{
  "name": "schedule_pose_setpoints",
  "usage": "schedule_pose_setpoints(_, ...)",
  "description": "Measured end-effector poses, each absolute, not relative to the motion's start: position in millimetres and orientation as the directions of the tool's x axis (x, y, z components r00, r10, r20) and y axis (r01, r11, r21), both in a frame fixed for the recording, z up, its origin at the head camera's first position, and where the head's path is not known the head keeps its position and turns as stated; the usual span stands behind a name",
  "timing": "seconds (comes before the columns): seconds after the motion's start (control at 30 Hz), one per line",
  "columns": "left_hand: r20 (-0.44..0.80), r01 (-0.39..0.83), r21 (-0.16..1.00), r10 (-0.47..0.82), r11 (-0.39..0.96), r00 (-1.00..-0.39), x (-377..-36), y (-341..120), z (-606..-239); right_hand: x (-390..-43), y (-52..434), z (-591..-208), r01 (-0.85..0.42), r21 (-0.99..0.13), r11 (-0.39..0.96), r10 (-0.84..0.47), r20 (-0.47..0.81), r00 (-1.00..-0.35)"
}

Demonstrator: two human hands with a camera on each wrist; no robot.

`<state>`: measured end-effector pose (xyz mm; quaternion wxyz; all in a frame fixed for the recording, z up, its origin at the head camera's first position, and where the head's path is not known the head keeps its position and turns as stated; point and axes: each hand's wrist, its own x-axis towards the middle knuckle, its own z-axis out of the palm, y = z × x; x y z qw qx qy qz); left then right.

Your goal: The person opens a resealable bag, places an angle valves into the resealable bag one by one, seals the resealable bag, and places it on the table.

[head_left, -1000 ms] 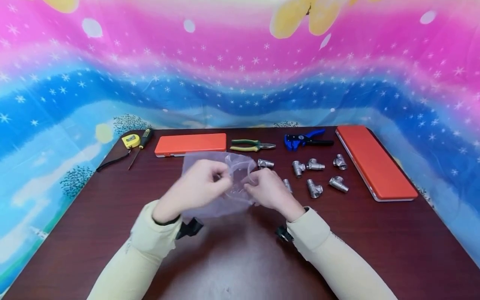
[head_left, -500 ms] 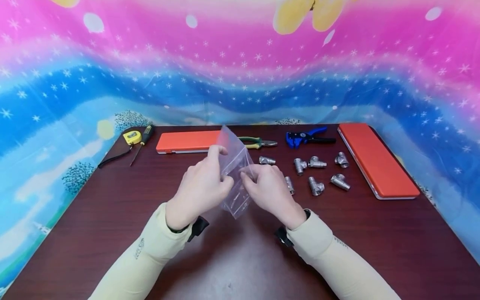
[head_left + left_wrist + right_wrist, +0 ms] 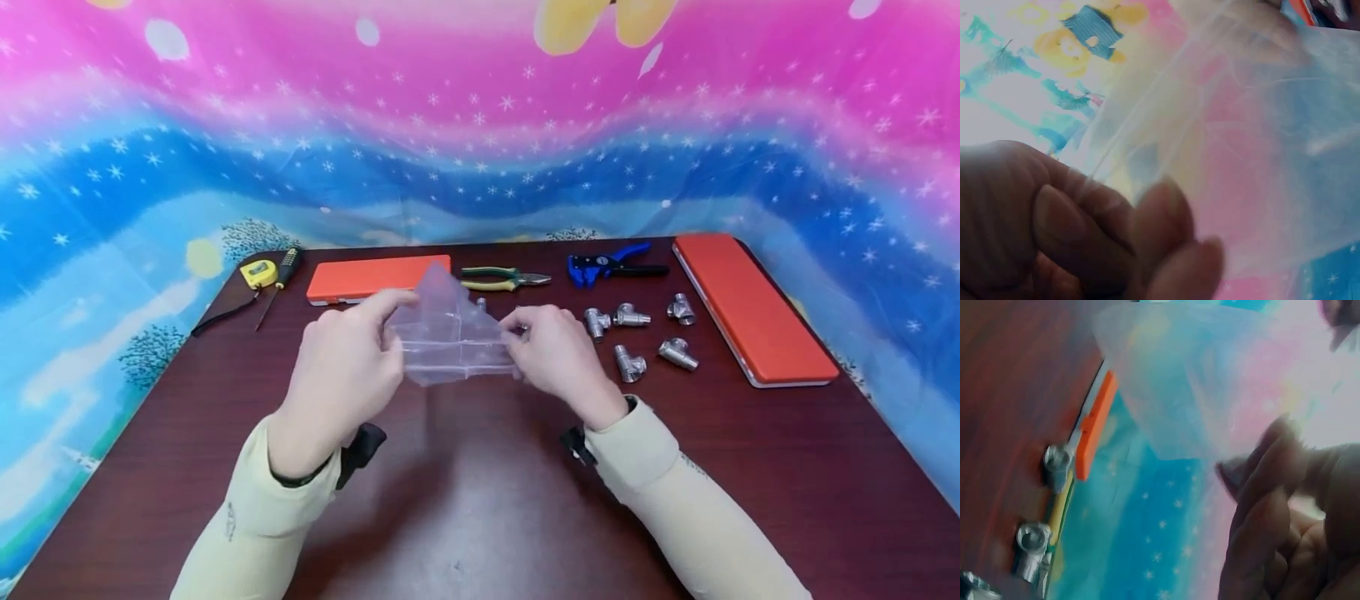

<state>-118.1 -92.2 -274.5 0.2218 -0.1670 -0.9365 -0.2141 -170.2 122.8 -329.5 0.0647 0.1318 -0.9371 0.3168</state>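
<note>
A clear zip-lock plastic bag (image 3: 453, 346) is stretched sideways between both hands above the middle of the table. My left hand (image 3: 341, 367) pinches its left edge with thumb and fingers; the left wrist view shows the grip on the bag (image 3: 1241, 156) close up. My right hand (image 3: 558, 354) pinches the right end, near the bag's seal lines. In the right wrist view the see-through bag (image 3: 1179, 381) spreads out beyond the curled fingers (image 3: 1266, 519). Several metal tee fittings (image 3: 630, 364) lie on the table just right of my right hand, and some are hidden behind the hand and bag.
An orange case (image 3: 378, 277), green-yellow pliers (image 3: 504, 278) and a blue wire stripper (image 3: 611, 265) line the table's back. At the right lies a larger orange case (image 3: 753, 312). A yellow tape measure (image 3: 258, 273) and a screwdriver (image 3: 283, 275) lie at the back left.
The bag has turned from an upright, tilted position to being pulled wide between the hands. My left hand has moved left, and the right hand slightly right.
</note>
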Motion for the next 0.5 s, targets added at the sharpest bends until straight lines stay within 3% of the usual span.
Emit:
schedule_pose_setpoints(0.1, 0.454, 0.404, 0.330, 0.232, 0.853, -0.860, -103.9, -95.5, -268.2, -164.3, 113.8, -334.4, -0.341, -0.521, 0.782, -0.278, 0.197, -0.940)
schedule_pose_setpoints(0.23, 0.436, 0.388, 0.264, 0.250, 0.883, -0.864, -91.4, -95.4, -264.1, -152.6, 100.1, -340.6, -0.509, -0.398, 0.763, -0.380, 0.361, -0.852)
schedule_pose_setpoints(0.33, 0.331, 0.333, 0.213, 0.253, 0.918, -0.909, -98.1, -97.1, -264.0, -148.0, 94.4, -345.0, -0.589, -0.314, 0.745, -0.423, 0.461, -0.780)
schedule_pose_setpoints(0.43, 0.182, 0.258, 0.193, 0.224, 0.947, -0.957, -110.7, -102.4, -265.8, -150.1, 92.8, -350.6, -0.578, -0.336, 0.744, -0.452, 0.385, -0.805)
schedule_pose_setpoints(0.5, 0.119, 0.218, 0.192, 0.197, 0.957, -0.973, -114.5, -107.2, -266.8, -153.5, 92.8, -354.5, -0.523, -0.456, 0.720, -0.456, 0.255, -0.852)
